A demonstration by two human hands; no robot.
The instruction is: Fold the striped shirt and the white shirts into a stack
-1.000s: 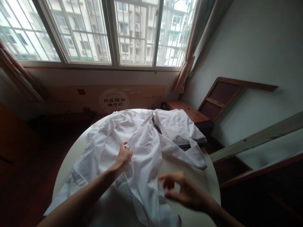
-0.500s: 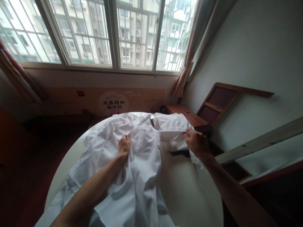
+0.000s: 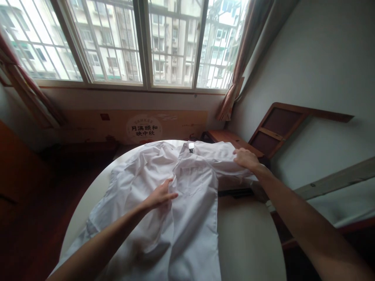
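A white button-up shirt [image 3: 193, 210] lies spread over a round white table, its collar at the far edge with a small label [image 3: 191, 147] inside it. My left hand [image 3: 162, 194] rests on the front of the shirt near the placket, thumb and fingers apart, holding nothing. At the far right, my right hand [image 3: 246, 159] has its fingers bent over the upper edge of the shirt's sleeve [image 3: 222, 154], closed on the cloth. The thumb of that hand is mostly hidden. A dark flat object [image 3: 236, 192] shows partly below the sleeve.
The round white table [image 3: 249, 234] has its curved edge close on both sides. A brown wooden cabinet [image 3: 231, 138] and a wooden chair frame [image 3: 271, 127] stand beyond it at the right. Behind are a printed banner [image 3: 175, 123], barred windows [image 3: 172, 47] and curtains [image 3: 231, 93].
My left hand has let go of the shirt front and spread its fingers. My right hand has moved slightly up and right, and the sleeve and right front panel lie flatter and farther right.
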